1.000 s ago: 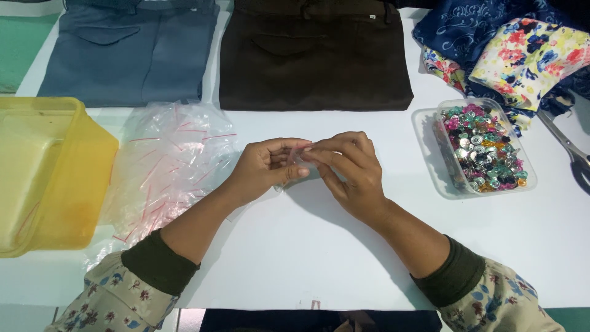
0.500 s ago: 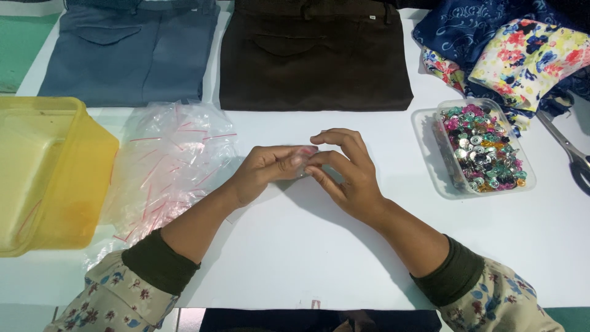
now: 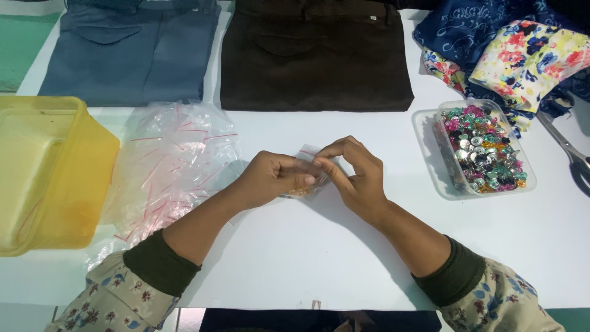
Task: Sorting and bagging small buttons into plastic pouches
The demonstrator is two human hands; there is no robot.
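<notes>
Head view: hands (image 3: 319, 178) pinching small bag (image 3: 307, 158)

A flat white counter (image 3: 307, 258) fills almost the whole view, evenly lit, with only soft shadows. At the far left edge a strip of green surface (image 3: 18, 46) shows beyond it. Along the near edge, a narrow dark gap (image 3: 258, 321) lies below the counter's rim, and a sliver of pale floor (image 3: 24, 316) shows at the near left corner. No walls or windows can be seen.
</notes>
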